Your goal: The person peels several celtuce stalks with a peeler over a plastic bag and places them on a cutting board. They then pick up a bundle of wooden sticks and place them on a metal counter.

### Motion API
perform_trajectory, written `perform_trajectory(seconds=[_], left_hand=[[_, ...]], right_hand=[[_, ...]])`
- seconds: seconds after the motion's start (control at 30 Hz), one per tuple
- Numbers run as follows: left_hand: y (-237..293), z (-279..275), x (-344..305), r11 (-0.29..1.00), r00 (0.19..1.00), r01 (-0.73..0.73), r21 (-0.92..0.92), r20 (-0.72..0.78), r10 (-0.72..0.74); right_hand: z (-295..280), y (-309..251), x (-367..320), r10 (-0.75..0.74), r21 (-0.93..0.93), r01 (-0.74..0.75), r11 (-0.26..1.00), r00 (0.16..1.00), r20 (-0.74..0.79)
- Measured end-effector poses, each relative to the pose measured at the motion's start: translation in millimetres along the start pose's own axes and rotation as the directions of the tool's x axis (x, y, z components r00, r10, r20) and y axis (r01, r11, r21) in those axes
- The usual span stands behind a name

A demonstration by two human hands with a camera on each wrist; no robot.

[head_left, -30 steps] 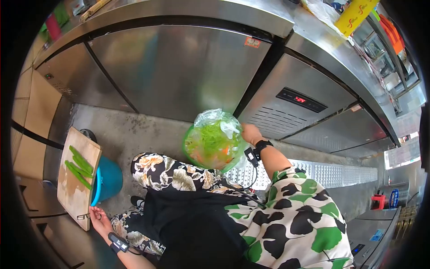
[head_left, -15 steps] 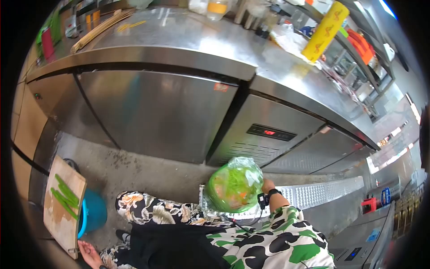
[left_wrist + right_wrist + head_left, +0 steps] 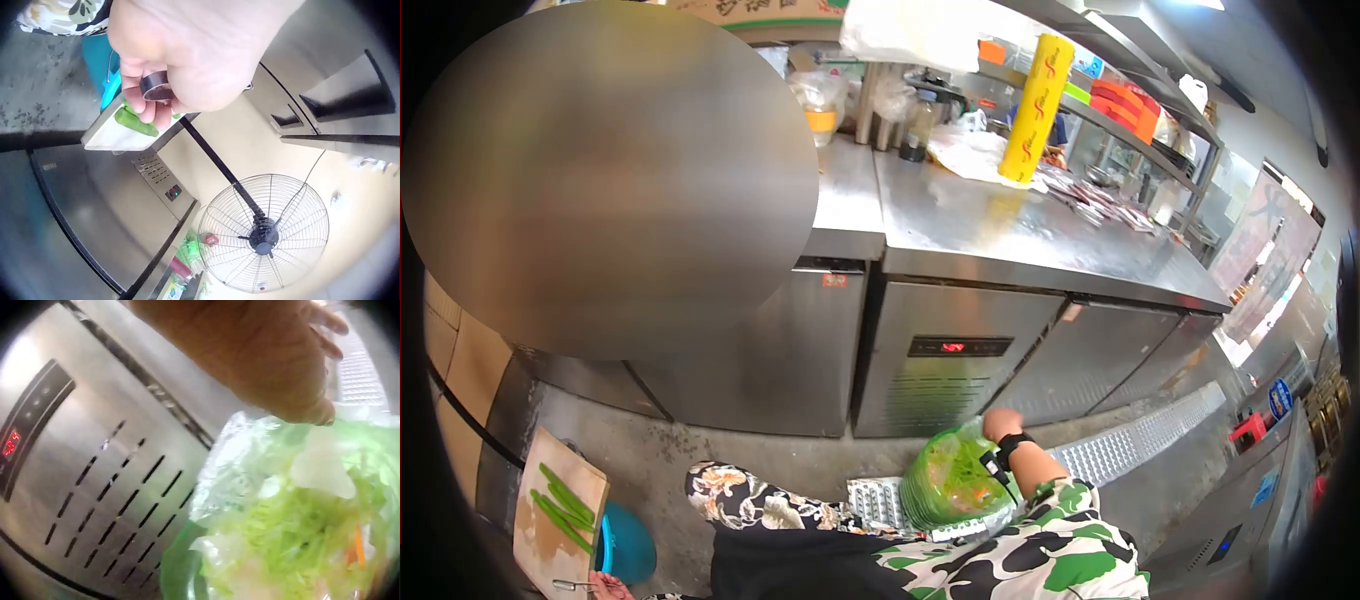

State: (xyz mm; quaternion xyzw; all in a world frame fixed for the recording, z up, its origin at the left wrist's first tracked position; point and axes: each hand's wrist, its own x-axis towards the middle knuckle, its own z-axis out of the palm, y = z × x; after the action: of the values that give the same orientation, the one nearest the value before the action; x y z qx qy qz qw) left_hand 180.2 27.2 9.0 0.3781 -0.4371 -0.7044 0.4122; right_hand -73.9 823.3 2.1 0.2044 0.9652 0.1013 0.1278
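A green tub (image 3: 925, 485), lined with a clear plastic bag, holds green leafy shreds (image 3: 294, 531) and orange bits. At its far rim is my right hand (image 3: 1005, 425); in the right wrist view its thumb tip meets the bag (image 3: 225, 456) while the fingers extend loosely beyond. Low at the left, my left hand (image 3: 181, 59) grips a small peeler-like tool with a dark ring-shaped part (image 3: 156, 85); its metal end (image 3: 570, 584) shows over the board's near edge. Several long green vegetables (image 3: 565, 505) lie on the wooden board (image 3: 530, 530), which rests on a blue bucket (image 3: 628, 545).
Steel cabinets (image 3: 960, 370) line the far side beneath a worktop (image 3: 990, 235) bearing a yellow roll (image 3: 1038, 110). A perforated metal strip (image 3: 1140, 430) runs along the floor. Beyond the left hand stands a fan (image 3: 262, 234). A blurred patch covers the head view's upper left.
The right hand has moved the tub rightward past the knee onto the metal strip; its fingers look looser now. The head view has tilted upward. The left hand stays beside the board.
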Motion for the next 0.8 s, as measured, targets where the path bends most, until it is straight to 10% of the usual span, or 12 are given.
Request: perform_trajectory(seconds=[0.1,0.17,0.4,0.6,0.8], left_hand=[[-54.8,-41.6,57.3,0.983,0.989,-0.079,-0.168,0.111,0.099],[-53.1,-39.8,49.8,0.983,0.995,-0.025,-0.18,0.087,0.041],[-7.7,31.8,-52.0,0.995,0.997,-0.036,0.094,0.075,0.029],[15.6,34.1,-81.1,0.927,0.992,-0.056,0.372,0.129,0.008],[27.6,15.9,-80.9,0.987,0.998,0.055,-0.151,0.05,-0.048]], right_hand=[[-64.0,-120.0,-16.4,-0.489,0.167,0.473,0.865,0.87,0.066],[-81.8,-204.1,-37.6,-0.817,0.278,0.783,0.557,0.577,0.011],[-133.1,-430.0,-175.5,-0.936,0.321,0.937,-0.136,-0.015,-0.352],[-114.1,-514.7,-232.5,-0.938,0.11,0.984,-0.14,-0.096,-0.334],[-104.1,-539.1,-262.0,-0.938,-0.117,0.976,-0.182,-0.208,-0.278]])
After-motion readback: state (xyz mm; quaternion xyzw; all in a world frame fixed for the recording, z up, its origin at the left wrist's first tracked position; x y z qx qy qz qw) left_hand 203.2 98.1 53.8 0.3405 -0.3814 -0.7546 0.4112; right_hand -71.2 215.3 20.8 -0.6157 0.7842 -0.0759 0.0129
